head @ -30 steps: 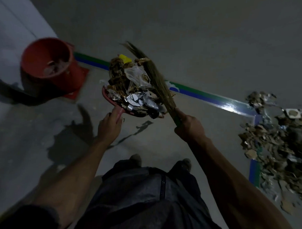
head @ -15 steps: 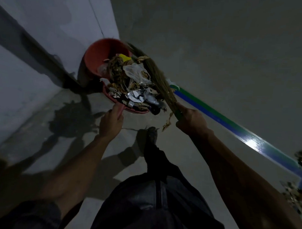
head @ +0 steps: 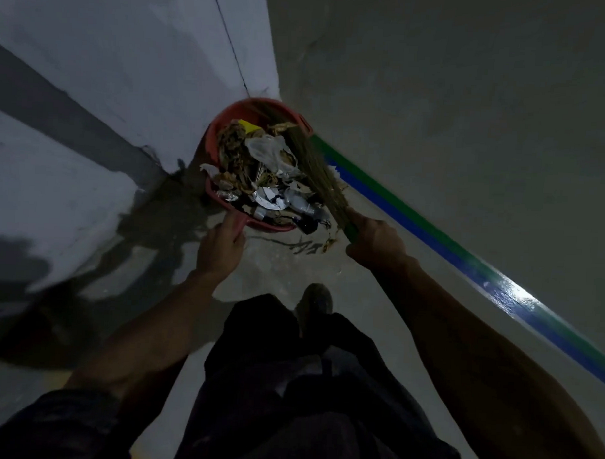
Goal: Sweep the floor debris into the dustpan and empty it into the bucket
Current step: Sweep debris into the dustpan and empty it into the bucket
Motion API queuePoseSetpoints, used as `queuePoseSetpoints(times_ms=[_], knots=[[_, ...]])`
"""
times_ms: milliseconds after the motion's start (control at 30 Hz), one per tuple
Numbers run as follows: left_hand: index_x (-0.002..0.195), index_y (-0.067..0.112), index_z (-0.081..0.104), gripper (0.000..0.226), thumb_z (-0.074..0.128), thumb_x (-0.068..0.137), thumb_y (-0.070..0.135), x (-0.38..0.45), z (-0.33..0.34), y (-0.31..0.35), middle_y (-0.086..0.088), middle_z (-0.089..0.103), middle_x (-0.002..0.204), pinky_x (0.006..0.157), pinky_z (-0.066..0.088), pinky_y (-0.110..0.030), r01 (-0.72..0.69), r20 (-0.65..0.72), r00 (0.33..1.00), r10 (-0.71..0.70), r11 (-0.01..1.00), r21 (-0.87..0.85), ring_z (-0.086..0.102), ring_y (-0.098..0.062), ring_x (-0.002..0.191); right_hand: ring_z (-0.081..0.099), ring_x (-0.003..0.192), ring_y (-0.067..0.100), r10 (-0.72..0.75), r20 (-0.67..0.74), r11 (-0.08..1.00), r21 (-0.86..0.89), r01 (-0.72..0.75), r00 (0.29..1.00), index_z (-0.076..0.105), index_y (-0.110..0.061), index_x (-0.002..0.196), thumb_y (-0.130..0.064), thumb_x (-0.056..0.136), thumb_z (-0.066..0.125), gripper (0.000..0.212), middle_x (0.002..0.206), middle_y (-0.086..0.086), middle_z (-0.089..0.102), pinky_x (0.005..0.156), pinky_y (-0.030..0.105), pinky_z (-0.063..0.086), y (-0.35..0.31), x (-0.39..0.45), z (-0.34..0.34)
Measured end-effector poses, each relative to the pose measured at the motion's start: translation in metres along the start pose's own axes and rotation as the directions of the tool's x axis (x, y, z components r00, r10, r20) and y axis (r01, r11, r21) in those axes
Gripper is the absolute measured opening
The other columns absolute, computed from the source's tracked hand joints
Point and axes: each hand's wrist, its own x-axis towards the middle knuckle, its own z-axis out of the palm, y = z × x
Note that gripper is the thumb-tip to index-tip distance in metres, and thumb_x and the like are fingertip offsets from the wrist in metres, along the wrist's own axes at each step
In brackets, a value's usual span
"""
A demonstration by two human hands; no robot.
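Right now my left hand [head: 221, 247] is curled around the red handle of the dustpan [head: 277, 227], fingers wrapped tight on it, thumb lying along the top. The pan sits just beyond my knuckles, on the far side of the hand, held up off the floor. It is heaped with debris [head: 262, 173]: dry brown leaves, a crumpled clear plastic bag, silvery foil scraps, a yellow bit at the far edge and something dark at the near right corner.

My right hand [head: 374, 244] grips the green handle of the broom [head: 317, 171] in a closed fist. The straw bristles run from that fist away to the far left, lying across the right side of the heap and touching it, their tips reaching over the bucket [head: 264, 106].

That red bucket stands in the corner where the pale wall [head: 127, 86] meets the floor, directly behind the loaded pan; from where I look, the pan covers most of its mouth, and only the far rim and left side show. Whether the pan touches the rim I cannot tell.

A green and blue stripe [head: 431, 237] runs along the floor from the bucket off to the near right. A few loose bits [head: 329, 242] hang or lie just left of my right fist. My shoe [head: 314, 303] shows below, between both forearms.
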Motion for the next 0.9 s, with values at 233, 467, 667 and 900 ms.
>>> queuePoseSetpoints(times_ms=[233, 467, 667, 900], knots=[[0.146, 0.023, 0.036, 0.059, 0.056, 0.092, 0.009, 0.107, -0.017, -0.041, -0.021, 0.053, 0.131, 0.095, 0.045, -0.054, 0.103, 0.143, 0.985, -0.094, 0.993, -0.057, 0.051, -0.041, 0.119, 0.042, 0.057, 0.010, 0.074, 0.010, 0.997, 0.030, -0.074, 0.997, 0.036, -0.030, 0.146, -0.019, 0.079, 0.062, 0.073, 0.075, -0.003, 0.042, 0.044, 0.021, 0.029, -0.049, 0.093, -0.001], [0.148, 0.022, 0.033, 0.059, 0.054, 0.094, 0.010, 0.227, -0.045, -0.090, -0.022, 0.057, 0.120, 0.087, 0.049, -0.055, 0.046, 0.327, 0.944, -0.049, 0.999, 0.016, 0.057, -0.042, 0.105, 0.045, 0.059, 0.012, 0.186, 0.094, 0.975, 0.102, -0.195, 0.978, 0.045, -0.024, 0.139, -0.021, 0.079, 0.064, 0.063, 0.076, -0.004, 0.045, 0.047, 0.021, 0.032, -0.113, 0.194, 0.007], [0.143, 0.016, 0.040, 0.054, 0.058, 0.092, 0.011, 0.306, -0.051, -0.117, -0.024, 0.060, 0.120, 0.090, 0.048, -0.052, -0.015, 0.415, 0.909, -0.024, 0.996, 0.089, 0.057, -0.043, 0.109, 0.058, 0.089, 0.030, 0.251, 0.197, 0.940, 0.186, -0.287, 0.948, 0.047, -0.014, 0.137, -0.020, 0.083, 0.064, 0.057, 0.113, 0.017, 0.060, 0.065, 0.029, 0.041, -0.147, 0.262, 0.016], [0.144, 0.021, 0.038, 0.052, 0.054, 0.095, 0.012, 0.366, -0.021, -0.135, -0.022, 0.058, 0.122, 0.091, 0.048, -0.052, -0.002, 0.471, 0.880, -0.062, 0.991, 0.134, 0.056, -0.042, 0.111, 0.062, 0.092, 0.031, 0.227, 0.137, 0.922, 0.289, -0.258, 0.964, 0.051, -0.009, 0.133, -0.011, 0.084, 0.065, 0.051, 0.103, 0.016, 0.060, 0.063, 0.028, 0.041, -0.162, 0.320, 0.040]])
